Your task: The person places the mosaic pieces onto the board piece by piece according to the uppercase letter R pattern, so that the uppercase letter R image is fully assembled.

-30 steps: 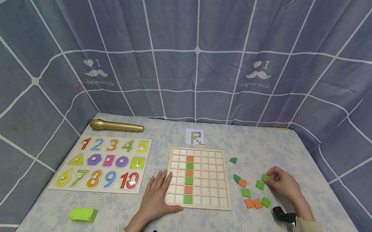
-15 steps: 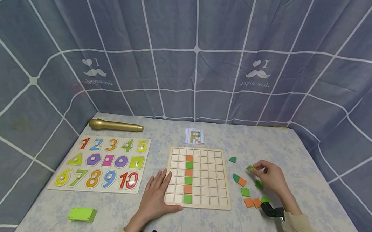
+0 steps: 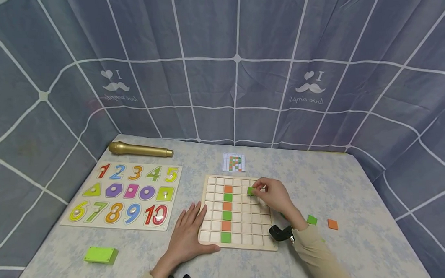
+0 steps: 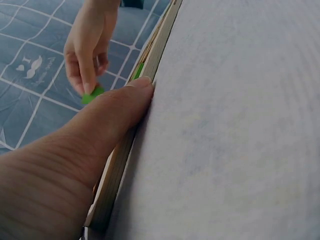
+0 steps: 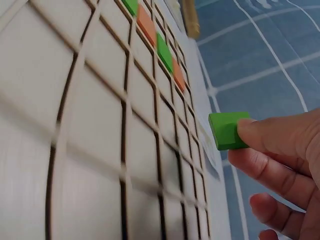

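Note:
My left hand (image 3: 188,234) rests with straight fingers at the left front corner of the wooden grid board (image 3: 239,246), its thumb along the front edge. A column of alternating orange and green square tiles (image 3: 227,215) fills part of the grid. My right hand (image 3: 274,195) pinches a green square tile (image 5: 227,131) between thumb and index finger, over the board's upper right area. In the right wrist view the tile is raised clear of the grid. The left wrist view shows my left thumb (image 4: 125,102) against the board's edge.
A small printed card (image 3: 234,162) lies behind the board. At left are a number puzzle board (image 3: 101,221), a gold microphone (image 3: 140,150) and a lime green block (image 3: 101,255). Right of the board lie a green tile (image 3: 312,219) and an orange tile (image 3: 333,224); my right arm hides other pieces.
My right hand has carried the green tile leftward from the loose pieces to above the board. An orange tile at the right has come into view. My left hand has stayed in place.

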Demonstrator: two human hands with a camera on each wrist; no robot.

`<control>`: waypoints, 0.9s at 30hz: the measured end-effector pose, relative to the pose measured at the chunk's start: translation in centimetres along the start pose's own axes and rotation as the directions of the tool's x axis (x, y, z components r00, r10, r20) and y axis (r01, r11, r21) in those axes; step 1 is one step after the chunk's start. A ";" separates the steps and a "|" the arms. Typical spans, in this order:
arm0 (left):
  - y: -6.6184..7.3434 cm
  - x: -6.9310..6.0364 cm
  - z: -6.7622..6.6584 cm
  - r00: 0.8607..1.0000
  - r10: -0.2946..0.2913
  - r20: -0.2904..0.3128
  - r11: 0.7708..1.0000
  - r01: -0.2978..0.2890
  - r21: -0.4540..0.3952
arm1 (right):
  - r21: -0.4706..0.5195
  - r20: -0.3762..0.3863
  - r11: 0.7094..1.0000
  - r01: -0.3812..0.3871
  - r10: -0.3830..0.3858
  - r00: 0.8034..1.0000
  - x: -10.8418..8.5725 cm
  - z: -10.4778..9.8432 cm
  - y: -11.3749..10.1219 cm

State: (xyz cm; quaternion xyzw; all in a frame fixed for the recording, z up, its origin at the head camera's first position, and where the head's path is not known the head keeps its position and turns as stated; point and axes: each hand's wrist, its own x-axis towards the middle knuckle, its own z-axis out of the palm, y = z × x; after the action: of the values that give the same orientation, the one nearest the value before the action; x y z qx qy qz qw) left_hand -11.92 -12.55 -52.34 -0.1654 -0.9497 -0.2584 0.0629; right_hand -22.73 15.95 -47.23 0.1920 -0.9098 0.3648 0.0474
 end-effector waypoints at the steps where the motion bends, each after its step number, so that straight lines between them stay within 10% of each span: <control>1: 0.0 0.0 0.0 1.000 0.001 -0.001 1.000 -0.001 0.005 | 0.002 0.008 1.000 0.002 -0.002 1.000 0.3 0.4 -0.2; 27: 0.0 0.2 0.0 1.000 0.000 0.000 1.000 0.000 -0.002 | -0.257 0.097 0.963 0.079 -0.055 0.994 2.6 3.9 -2.1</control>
State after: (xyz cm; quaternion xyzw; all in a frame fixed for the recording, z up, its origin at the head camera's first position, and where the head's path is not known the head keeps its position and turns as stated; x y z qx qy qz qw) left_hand -12.09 -12.52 -52.36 -0.1655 -0.9495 -0.2591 0.0626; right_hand -24.17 11.09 -48.11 0.2308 -0.9441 0.2312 0.0438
